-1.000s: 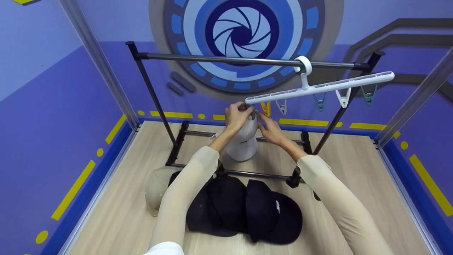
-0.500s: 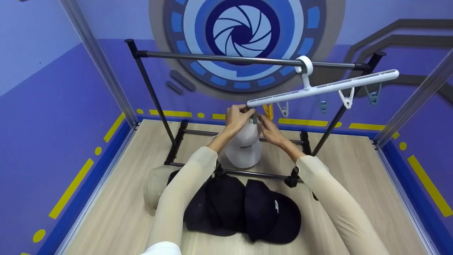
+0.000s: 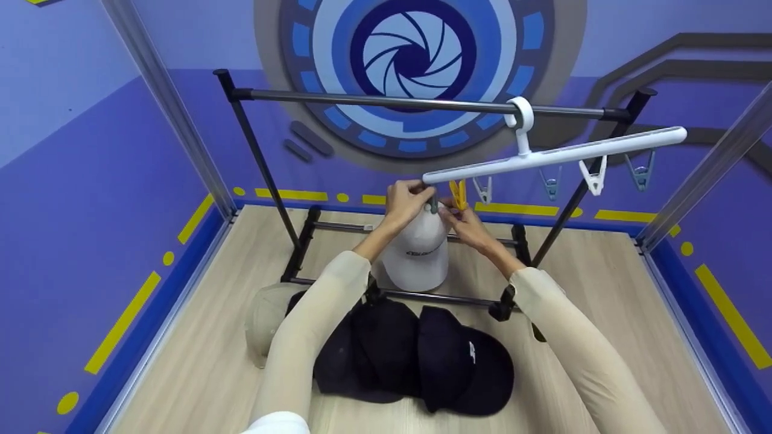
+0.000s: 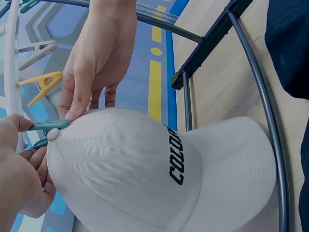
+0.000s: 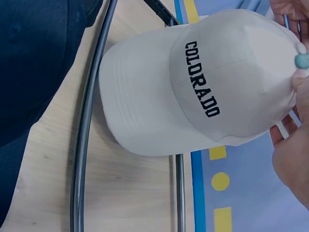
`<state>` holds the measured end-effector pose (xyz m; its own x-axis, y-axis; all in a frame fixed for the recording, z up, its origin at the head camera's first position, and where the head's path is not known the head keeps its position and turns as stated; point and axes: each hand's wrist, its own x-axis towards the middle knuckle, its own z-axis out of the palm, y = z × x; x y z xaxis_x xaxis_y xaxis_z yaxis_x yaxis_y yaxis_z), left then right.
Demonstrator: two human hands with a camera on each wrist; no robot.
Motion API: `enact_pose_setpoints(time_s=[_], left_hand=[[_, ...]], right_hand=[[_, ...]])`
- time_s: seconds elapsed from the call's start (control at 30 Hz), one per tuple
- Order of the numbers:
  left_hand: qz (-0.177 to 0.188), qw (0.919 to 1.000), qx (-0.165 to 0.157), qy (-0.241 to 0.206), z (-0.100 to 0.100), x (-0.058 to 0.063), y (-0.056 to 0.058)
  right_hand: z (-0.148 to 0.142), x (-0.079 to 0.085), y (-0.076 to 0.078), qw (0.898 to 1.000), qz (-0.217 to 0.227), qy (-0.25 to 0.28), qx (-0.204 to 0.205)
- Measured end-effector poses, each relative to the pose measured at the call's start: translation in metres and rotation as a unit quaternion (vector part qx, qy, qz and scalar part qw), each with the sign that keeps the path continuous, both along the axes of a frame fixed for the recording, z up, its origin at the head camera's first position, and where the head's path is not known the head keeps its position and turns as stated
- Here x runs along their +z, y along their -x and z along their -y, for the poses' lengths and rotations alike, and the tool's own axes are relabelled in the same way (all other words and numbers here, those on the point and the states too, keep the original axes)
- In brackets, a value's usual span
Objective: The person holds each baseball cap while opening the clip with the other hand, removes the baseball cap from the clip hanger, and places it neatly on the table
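A light grey baseball cap (image 3: 415, 265) with dark COLORADO lettering (image 5: 200, 82) hangs brim down below the left end of a white clip hanger (image 3: 561, 158). My left hand (image 3: 405, 202) pinches a green clip (image 4: 50, 125), whose jaws sit at the button on top of the cap. My right hand (image 3: 470, 228) pinches the crown fabric beside that clip, thumb on the outer side (image 4: 82, 99) and fingers partly hidden behind the cap. Just right of the clip hangs a yellow clip (image 3: 458, 194), close over my right hand.
The hanger hooks over a black rack's top bar (image 3: 374, 100). White clips (image 3: 594, 178) and blue-green clips (image 3: 640, 172) hang along it. On the wooden floor in front lie several dark caps (image 3: 392, 349) and a beige cap (image 3: 262, 319), partly behind my left arm.
The cap has come slightly lower and its lettered front has turned toward the head camera. My right hand has moved slightly down onto the crown. The hanger has swung a little.
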<state>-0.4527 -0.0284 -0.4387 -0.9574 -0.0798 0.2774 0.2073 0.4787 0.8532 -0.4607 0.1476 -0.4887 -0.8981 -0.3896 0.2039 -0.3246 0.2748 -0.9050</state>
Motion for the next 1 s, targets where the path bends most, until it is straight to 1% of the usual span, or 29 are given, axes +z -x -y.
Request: enact_pose_setpoints(time_s=[0.13,0.27,0.37,0.43,0.53,0.63,0.77,1.0], left_hand=[[0.004,1.0000,-0.007,-0.004,-0.001,0.000,-0.002],[0.002,0.9998,-0.012,-0.013,-0.002,0.001,-0.004],[0.011,0.9989,-0.016,-0.042,-0.002,0.003,-0.005],[0.024,0.9973,-0.014,-0.068,-0.001,0.004,-0.005],[0.047,0.9932,-0.001,-0.107,-0.001,0.006,-0.005],[0.061,0.9904,0.016,-0.123,-0.001,0.008,-0.004],[0.055,0.9900,0.037,-0.124,-0.001,0.011,-0.004],[0.040,0.9893,0.061,-0.127,0.000,0.014,-0.005]], right_hand=[[-0.005,0.003,0.001,1.000,0.014,-0.001,-0.019],[-0.007,0.009,0.001,0.999,0.021,0.010,-0.036],[-0.007,0.012,0.001,0.999,0.021,0.012,-0.045],[-0.007,0.014,0.001,0.999,0.014,0.002,-0.050],[-0.006,0.016,0.001,0.998,0.005,-0.017,-0.063],[-0.004,0.019,-0.001,0.997,-0.003,-0.034,-0.075],[-0.002,0.023,-0.001,0.995,-0.014,-0.045,-0.084],[0.005,0.029,-0.004,0.994,-0.022,-0.054,-0.088]])
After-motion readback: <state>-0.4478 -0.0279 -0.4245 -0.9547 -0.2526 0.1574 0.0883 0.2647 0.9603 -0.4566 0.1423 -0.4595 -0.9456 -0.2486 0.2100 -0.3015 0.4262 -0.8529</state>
